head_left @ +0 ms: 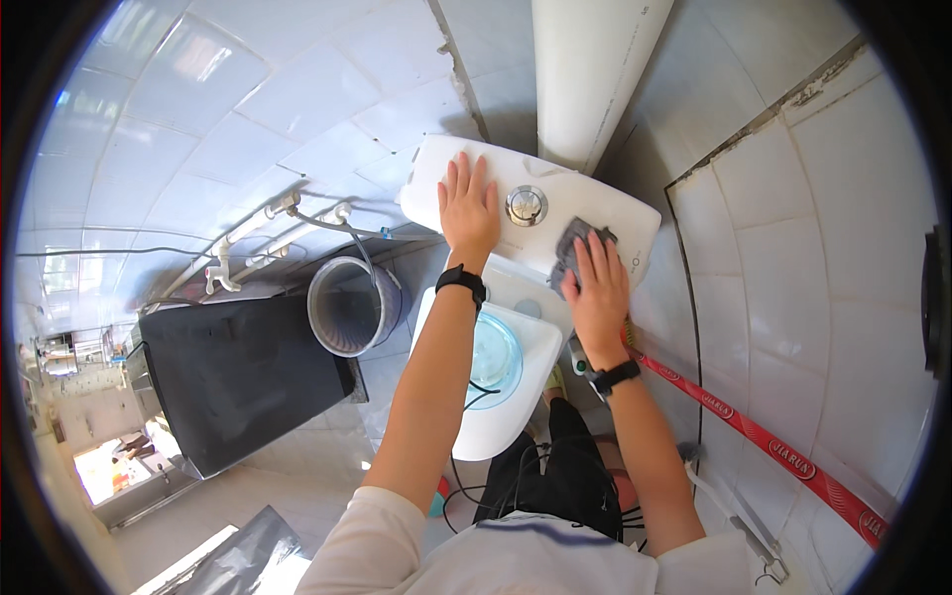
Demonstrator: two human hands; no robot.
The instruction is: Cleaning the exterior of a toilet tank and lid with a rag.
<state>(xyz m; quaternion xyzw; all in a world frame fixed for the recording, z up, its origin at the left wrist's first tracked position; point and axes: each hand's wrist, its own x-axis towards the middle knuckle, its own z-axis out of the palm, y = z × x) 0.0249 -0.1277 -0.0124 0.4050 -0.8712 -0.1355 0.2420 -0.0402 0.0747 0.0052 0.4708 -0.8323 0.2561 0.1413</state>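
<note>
A white toilet tank (pixel 627 208) stands ahead of me against the wall, with a round chrome flush button (pixel 526 205) in its lid. My left hand (pixel 469 210) lies flat on the lid to the left of the button, fingers stretched out and nothing in it. To the right of the button, my right hand (pixel 599 302) presses a crumpled dark grey cloth (pixel 567 250) against the lid; its fingers cover part of the cloth. Below the tank, partly behind my left forearm, a light blue round basin (pixel 499 355) sits on the white toilet (pixel 531 397).
A thick white pipe (pixel 595 79) rises behind the tank. At left are a grey bucket (pixel 347 307), a black box-shaped appliance (pixel 238 377) and a white tap (pixel 221 273) on wall pipes. A red pole (pixel 754 431) slants along the right wall. Black cables hang near my legs.
</note>
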